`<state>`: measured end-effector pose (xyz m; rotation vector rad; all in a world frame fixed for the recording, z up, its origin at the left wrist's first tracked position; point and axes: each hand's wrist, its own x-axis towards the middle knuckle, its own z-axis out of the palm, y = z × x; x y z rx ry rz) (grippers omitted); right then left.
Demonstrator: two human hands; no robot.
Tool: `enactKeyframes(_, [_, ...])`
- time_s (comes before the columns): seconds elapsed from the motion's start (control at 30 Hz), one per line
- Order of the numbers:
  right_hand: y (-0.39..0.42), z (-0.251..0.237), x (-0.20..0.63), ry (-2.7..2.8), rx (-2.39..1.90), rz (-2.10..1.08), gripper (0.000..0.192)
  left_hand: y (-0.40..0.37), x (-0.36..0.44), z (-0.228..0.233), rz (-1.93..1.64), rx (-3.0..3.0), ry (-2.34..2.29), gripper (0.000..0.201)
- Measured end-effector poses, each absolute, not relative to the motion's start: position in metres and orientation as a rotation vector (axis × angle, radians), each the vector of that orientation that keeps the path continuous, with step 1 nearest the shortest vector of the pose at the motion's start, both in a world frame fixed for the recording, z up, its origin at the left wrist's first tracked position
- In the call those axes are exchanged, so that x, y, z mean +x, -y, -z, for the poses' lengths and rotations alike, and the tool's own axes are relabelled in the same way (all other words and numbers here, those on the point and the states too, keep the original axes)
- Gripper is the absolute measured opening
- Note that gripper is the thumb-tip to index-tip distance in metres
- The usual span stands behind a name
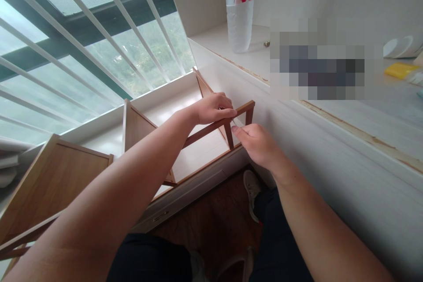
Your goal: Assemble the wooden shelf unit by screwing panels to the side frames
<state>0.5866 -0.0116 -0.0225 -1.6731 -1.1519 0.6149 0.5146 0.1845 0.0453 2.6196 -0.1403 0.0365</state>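
Observation:
A small wooden frame rack [140,125] with thin brown rails stands on the white window ledge [172,92]. My left hand [213,108] is closed over the top rail [243,109] near its right corner. Just below it, my right hand [257,143] pinches something small and pale against the upright post [228,136]; what it pinches is too small to identify. Both forearms reach in from the bottom of the view.
A second wooden panel [53,185] leans at the left. A white desk [330,141] runs along the right, bearing a water bottle [239,6], a yellow object [399,70] and white dishes [401,47]. Window bars [99,31] fill the upper left. Shoes rest on the dark floor [211,224].

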Motion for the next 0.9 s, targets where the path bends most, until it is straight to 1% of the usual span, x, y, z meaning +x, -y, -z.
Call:
enactKeyframes(0.23, [0.009,0.016,0.581,1.061,-1.697,-0.479,0.057,-0.184,0.514,-0.045,-0.033,2.616,0.118,0.041])
enactKeyframes(0.3, [0.006,0.021,0.578,0.983,-1.604,-0.572,0.056,-0.184,0.514,-0.045,-0.031,2.617,0.114,0.042])
enactKeyframes(0.4, [0.002,0.028,0.573,0.767,-1.342,-0.826,0.054,-0.185,0.514,-0.045,-0.036,2.618,0.119,0.043])
enactKeyframes(0.57, [0.004,0.021,0.562,0.379,-0.775,-1.316,0.054,-0.185,0.515,-0.044,-0.048,2.617,0.122,0.042])
enactKeyframes(0.63, [0.007,0.017,0.560,0.271,-0.514,-1.466,0.053,-0.184,0.515,-0.044,-0.040,2.610,0.131,0.043])
enactKeyframes(0.73, [0.011,0.013,0.557,0.165,-0.273,-1.496,0.050,-0.184,0.516,-0.044,-0.018,2.599,0.156,0.044])
enactKeyframes(0.9, [0.017,0.009,0.552,0.158,-0.245,-1.510,0.051,-0.184,0.516,-0.044,-0.038,2.599,0.137,0.043])
